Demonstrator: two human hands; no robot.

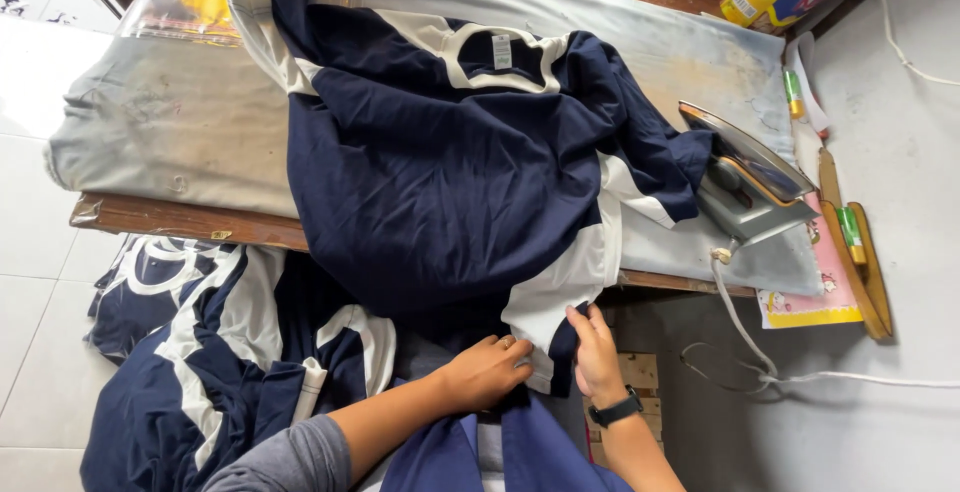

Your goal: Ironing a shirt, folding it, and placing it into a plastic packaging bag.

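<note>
A navy jersey [440,172] of smooth, slightly glossy knit with cream panels lies spread across the padded tabletop [150,122], its cream ribbed collar toward 12 o'clock and its lower part spilling over the near wooden edge toward 6 o'clock. The tabletop cover is grey, worn cloth, stained and scorched in patches.

The left hand [487,370], wearing a ring, lies knuckles up at 6 o'clock, fingers curled into the dark fabric of the hanging hem; its grip is narrow, closed on the jersey. The right hand [595,352], with a black wristband just behind it, stands just beside it with the thumb and fingers pinching the cream-and-navy hem edge, a tight grip on the same cloth. Both forearms rise from the bottom edge, angled toward each other.

At 3 o'clock a wedge-shaped iron [745,177] with a metal soleplate rests tilted on the tabletop, its white cord [740,322] drooping down. At 8 o'clock a heap of similar navy-and-white garments [200,352] lies crumpled on the pale tiled floor [30,302].
</note>
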